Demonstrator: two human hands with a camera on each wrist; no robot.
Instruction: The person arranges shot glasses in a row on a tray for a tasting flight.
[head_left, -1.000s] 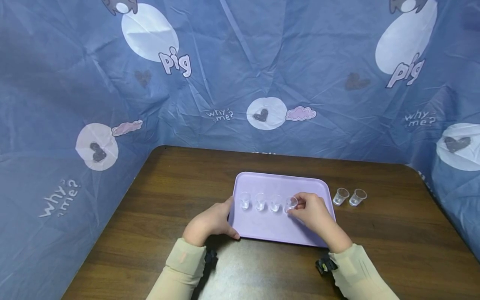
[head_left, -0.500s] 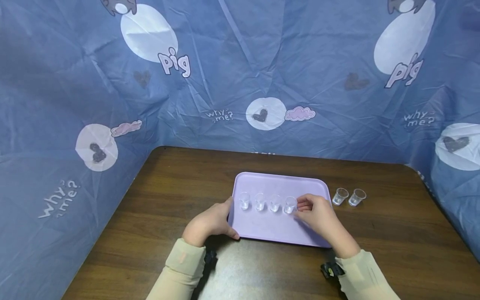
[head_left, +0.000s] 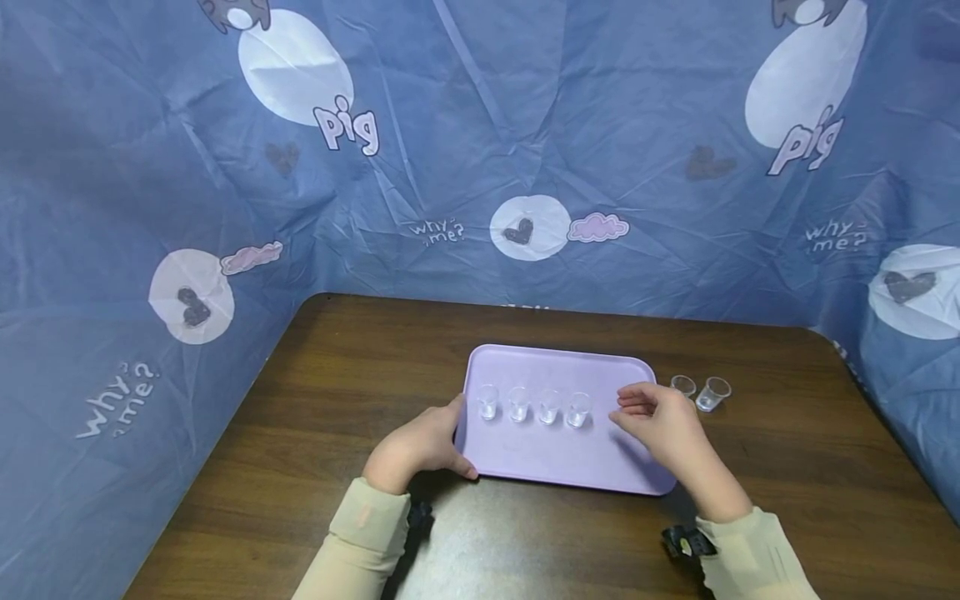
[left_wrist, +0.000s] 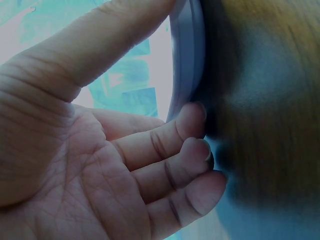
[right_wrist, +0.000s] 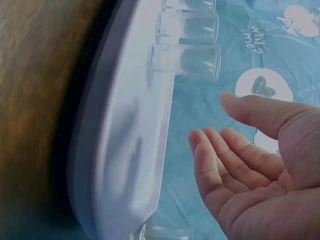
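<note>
Several small clear plastic cups stand in a row on a lilac tray (head_left: 525,454), upright and apart from one another. My left hand (head_left: 416,446) rests along the tray's left side, thumb at the near left corner; its fingertips (left_wrist: 192,120) touch the rim in the left wrist view. My right hand (head_left: 663,425) hovers over the tray's right part, thumb and fingers apart, holding nothing. The row's rightmost cup (head_left: 578,410) is left of its fingertips; the right wrist view shows this cup (right_wrist: 187,61) with a gap from the thumb.
Right of the tray, two more clear cups stand on the brown wooden table (head_left: 360,375): one cup (head_left: 712,395) in full view, the other cup (head_left: 682,385) partly behind my right hand. A blue printed cloth (head_left: 420,167) hangs behind the table and along its sides.
My right hand has let go of the rightmost cup in the row and drawn away to the right. That cup stays on the tray. My left hand has kept its place.
</note>
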